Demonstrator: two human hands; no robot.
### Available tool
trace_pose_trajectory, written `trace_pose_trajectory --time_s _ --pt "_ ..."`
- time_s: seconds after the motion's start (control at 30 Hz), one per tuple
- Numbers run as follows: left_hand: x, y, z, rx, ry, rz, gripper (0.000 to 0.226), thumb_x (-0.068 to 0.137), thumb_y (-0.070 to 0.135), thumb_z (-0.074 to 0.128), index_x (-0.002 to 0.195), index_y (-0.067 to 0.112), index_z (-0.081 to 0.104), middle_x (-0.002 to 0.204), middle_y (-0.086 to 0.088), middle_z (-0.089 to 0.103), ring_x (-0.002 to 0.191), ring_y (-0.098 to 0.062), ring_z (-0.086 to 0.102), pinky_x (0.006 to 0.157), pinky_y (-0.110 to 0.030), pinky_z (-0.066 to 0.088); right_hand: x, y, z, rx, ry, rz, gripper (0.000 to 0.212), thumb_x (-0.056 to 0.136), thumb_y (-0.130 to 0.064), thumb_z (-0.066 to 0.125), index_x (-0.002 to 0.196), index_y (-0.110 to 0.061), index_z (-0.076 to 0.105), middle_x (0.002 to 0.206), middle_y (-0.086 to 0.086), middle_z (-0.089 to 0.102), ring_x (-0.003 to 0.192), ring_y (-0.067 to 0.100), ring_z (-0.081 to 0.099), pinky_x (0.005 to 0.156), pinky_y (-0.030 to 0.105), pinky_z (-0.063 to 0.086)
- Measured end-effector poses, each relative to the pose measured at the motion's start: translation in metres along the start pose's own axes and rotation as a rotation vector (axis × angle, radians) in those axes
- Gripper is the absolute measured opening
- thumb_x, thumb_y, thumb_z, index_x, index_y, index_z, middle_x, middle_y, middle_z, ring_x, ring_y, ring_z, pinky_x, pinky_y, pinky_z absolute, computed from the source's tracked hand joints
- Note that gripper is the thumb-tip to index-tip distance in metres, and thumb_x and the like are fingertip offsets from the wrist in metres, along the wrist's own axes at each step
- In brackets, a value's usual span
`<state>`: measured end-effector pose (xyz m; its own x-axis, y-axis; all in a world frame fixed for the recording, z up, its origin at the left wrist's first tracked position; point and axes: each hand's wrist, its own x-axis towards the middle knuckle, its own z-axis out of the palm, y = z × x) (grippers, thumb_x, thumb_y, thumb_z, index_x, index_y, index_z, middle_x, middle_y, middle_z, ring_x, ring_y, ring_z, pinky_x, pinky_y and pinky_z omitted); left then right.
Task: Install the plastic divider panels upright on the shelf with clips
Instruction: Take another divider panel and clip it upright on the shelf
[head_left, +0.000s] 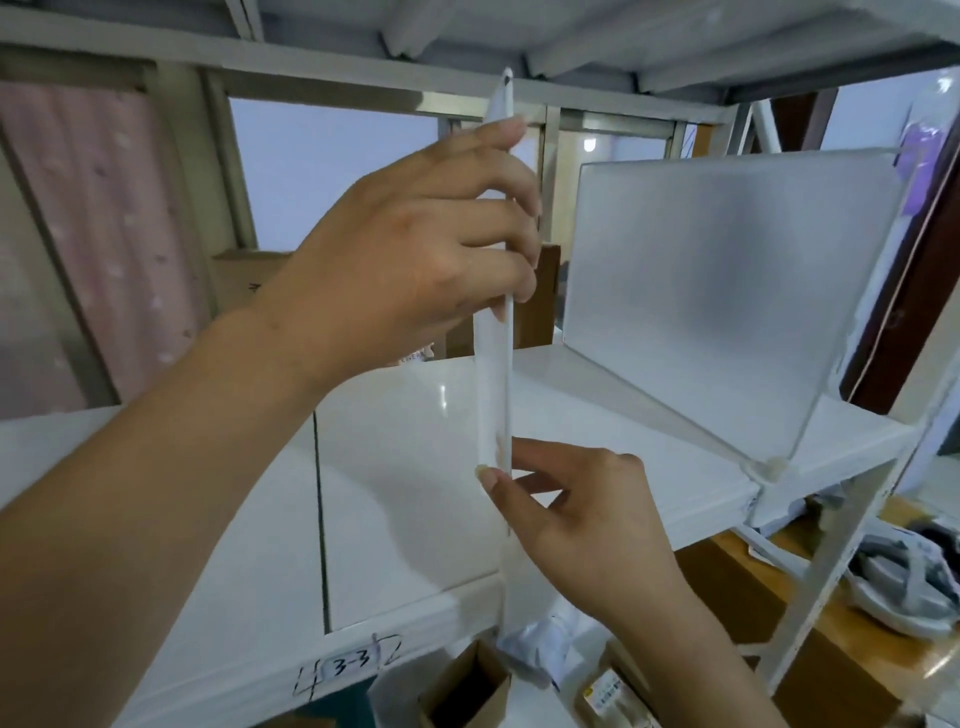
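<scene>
left hand (415, 260), right hand (587, 514), gripping divider panel (493, 384)

divider panel (493, 395): edge-on, upright over shelf (405, 431) | second panel (727, 312): frosted, upright, clip (769, 470) at front corner

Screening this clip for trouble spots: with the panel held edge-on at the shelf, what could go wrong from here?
1. The divider panel is held only by the left hand near its top and a pinch of the right hand at its lower edge, so it could twist or slip.
2. No clip shows at its base, unlike the clip under the installed panel. Released now, it would likely topple onto the shelf.
</scene>
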<state>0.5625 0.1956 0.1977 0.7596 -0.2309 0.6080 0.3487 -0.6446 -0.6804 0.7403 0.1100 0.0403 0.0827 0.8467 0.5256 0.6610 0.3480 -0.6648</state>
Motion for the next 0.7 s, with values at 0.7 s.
trace_pose_trajectory --time_s 0.7 --pt "0.064 0.032 -0.007 0.172 -0.365 -0.106 0.008 0.096 0.002 0.078 0.094 0.008 0.083 0.099 -0.013 0.076 0.119 -0.036 0.067 0.119 -0.061 0.042 0.046 0.034 -0.042 0.106 -0.266 -0.195 0.018 0.093 -0.040 0.071 0.087 -0.028 0.084 0.083 -0.022 0.079 0.076 -0.008 0.072 0.067 0.006 0.056"
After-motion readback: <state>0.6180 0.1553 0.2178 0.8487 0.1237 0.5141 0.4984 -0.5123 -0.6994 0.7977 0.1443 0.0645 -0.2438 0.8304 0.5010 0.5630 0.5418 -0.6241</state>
